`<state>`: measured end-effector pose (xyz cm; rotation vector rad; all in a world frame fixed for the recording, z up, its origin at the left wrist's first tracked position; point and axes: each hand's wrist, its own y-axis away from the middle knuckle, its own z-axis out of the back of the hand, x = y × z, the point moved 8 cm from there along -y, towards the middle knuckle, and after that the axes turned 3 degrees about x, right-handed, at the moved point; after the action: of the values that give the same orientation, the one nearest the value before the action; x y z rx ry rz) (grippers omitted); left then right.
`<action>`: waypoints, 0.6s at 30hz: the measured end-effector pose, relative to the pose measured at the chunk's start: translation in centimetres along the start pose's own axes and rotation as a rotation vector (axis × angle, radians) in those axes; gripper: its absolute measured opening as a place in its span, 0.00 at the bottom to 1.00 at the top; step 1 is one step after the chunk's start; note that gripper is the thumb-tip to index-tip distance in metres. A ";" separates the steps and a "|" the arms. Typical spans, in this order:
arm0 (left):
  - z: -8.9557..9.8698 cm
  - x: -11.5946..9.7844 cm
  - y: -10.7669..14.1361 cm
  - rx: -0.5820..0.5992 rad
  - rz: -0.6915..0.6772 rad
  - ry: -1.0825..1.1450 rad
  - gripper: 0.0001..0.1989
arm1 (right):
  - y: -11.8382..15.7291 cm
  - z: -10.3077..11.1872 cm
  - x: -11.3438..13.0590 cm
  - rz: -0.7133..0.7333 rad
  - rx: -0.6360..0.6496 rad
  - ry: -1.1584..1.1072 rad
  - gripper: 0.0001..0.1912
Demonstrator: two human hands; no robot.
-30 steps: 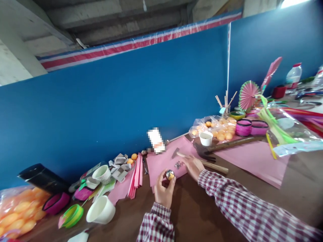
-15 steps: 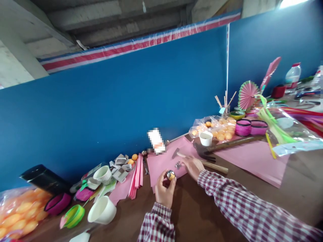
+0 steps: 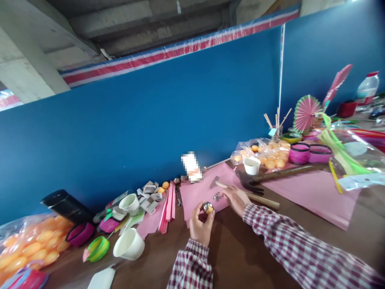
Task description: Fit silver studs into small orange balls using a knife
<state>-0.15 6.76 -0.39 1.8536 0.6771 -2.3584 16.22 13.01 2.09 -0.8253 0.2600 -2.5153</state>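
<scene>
Between the thumb and fingers of my left hand (image 3: 201,226) is an orange ball (image 3: 208,208), partly covered with shiny silver pieces that look like thumbtack heads. A small heap of similar silver pieces (image 3: 217,196) lies on the pink paper (image 3: 197,198) just beyond the ball. My right hand (image 3: 237,199) reaches to the right edge of that heap, its fingertips drawn together. Whatever they may pinch is too small to make out. Under and behind the right hand rests a small hammer (image 3: 264,200) with a wooden handle.
A larger claw hammer (image 3: 279,173) lies behind, near a white cup (image 3: 252,165) and bagged orange balls (image 3: 270,156). On the left stand a white bowl (image 3: 129,245), a green ring (image 3: 98,249) and another bag of orange balls (image 3: 33,245). A blue partition (image 3: 168,112) closes off the back.
The whole view has shifted slightly, so things appear farther right. My left hand still holds the ball, and my right hand stays at the heap with little visible movement.
</scene>
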 end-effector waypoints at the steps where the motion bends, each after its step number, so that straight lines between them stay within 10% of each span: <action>1: 0.0 0.1 0.0 -0.003 0.001 -0.001 0.25 | 0.1 0.1 -0.1 0.003 -0.001 -0.011 0.13; 18: -0.1 -0.9 0.0 0.114 0.046 -0.002 0.25 | -0.1 0.1 0.3 0.190 0.075 -0.082 0.15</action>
<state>0.23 6.56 0.46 1.8883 0.5042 -2.4173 16.00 12.91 2.33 -0.8312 0.2051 -2.2943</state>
